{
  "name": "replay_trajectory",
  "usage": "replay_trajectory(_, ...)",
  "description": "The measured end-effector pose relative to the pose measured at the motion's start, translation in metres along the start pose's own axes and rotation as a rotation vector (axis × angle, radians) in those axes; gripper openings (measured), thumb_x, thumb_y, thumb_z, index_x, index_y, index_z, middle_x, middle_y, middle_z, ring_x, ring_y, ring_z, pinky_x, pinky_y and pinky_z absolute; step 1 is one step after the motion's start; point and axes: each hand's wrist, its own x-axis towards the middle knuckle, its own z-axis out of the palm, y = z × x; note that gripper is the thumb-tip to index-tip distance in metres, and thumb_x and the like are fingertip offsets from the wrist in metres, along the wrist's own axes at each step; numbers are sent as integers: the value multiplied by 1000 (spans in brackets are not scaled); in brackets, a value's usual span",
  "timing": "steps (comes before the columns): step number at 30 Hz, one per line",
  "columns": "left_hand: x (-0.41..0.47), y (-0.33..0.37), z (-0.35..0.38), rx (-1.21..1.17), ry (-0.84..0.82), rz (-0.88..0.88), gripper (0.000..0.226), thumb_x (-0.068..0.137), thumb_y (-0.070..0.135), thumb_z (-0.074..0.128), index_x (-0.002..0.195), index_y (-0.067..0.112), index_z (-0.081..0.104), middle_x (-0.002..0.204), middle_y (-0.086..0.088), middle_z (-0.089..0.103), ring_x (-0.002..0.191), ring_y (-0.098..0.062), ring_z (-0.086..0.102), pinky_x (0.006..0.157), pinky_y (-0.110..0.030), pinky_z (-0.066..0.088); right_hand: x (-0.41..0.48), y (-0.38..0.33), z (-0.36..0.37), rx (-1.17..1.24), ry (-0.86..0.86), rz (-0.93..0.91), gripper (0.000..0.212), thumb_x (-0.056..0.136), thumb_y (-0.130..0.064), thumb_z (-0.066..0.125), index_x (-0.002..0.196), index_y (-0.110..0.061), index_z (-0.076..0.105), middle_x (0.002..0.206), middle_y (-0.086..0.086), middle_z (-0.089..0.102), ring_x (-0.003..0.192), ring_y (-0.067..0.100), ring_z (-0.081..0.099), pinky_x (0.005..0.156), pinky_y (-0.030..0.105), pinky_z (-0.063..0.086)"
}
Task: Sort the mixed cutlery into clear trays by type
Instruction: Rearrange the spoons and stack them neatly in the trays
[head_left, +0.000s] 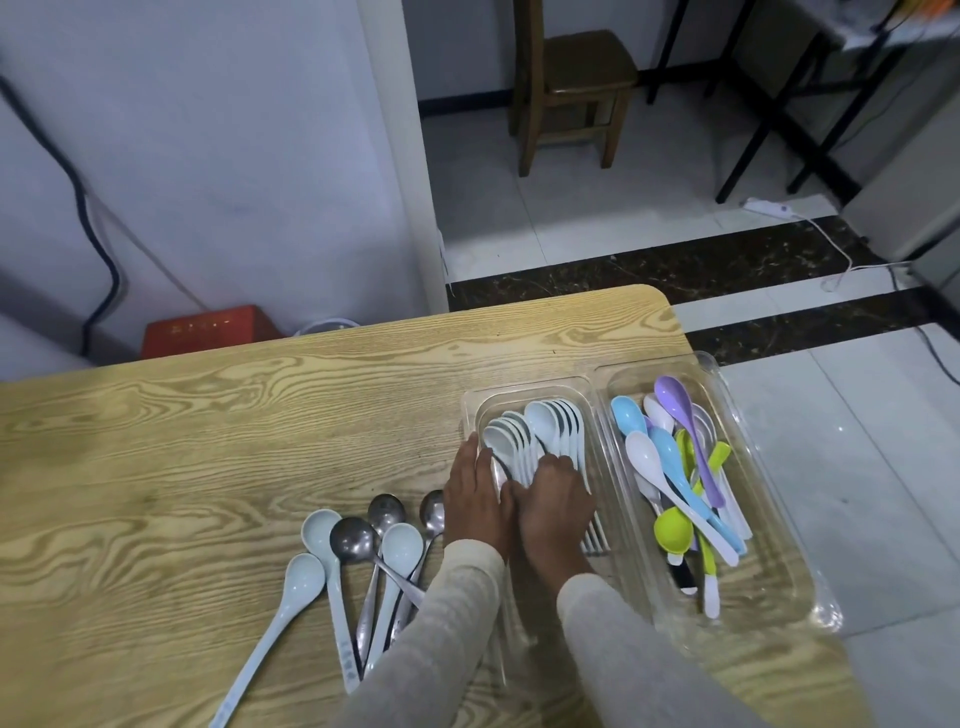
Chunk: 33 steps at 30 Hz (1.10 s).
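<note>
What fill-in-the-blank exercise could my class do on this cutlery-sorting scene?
The purple plastic spoon lies in the ____ clear plastic tray.
The left hand and right hand are at the other clear tray, whose nested spoons are all ____.
Loose on the wooden table lie three pale long-handled spoons and ____ round metal spoons.
Missing words: right; white; three.

clear trays (779, 561): 2 | loose pale spoons (402, 543): 3 | loose metal spoons (353, 538): 3
</note>
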Motion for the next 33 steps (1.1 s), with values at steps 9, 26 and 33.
replay_trajectory(9, -1, -1, -2, -24, -6, -3, 47, 75, 31, 38, 117, 10, 45, 128, -12, 57, 119, -20, 43, 89, -40, 51, 0, 9, 20, 208, 166, -7, 42, 84, -27, 68, 121, -10, 57, 118, 11, 57, 111, 28, 52, 85, 36, 47)
replay_trajectory(26, -2, -1, -6, -15, -68, -57, 51, 79, 28, 37, 121, 4, 54, 137, -14, 50, 123, -32, 51, 97, -44, 45, 15, 11, 31, 207, 231, -43, 19, 77, -28, 74, 86, -16, 61, 87, 6, 56, 77, 22, 52, 66, 36, 49)
replay_trajectory(33, 1, 0, -35, -29, -178, -60, 76, 76, 46, 10, 143, 17, 32, 155, 3, 21, 142, -13, 23, 114, -26, 19, 13, 9, 17, 54, 158, -111, 26, 84, -35, 66, 95, -13, 60, 96, 10, 56, 84, 27, 57, 73, 38, 46)
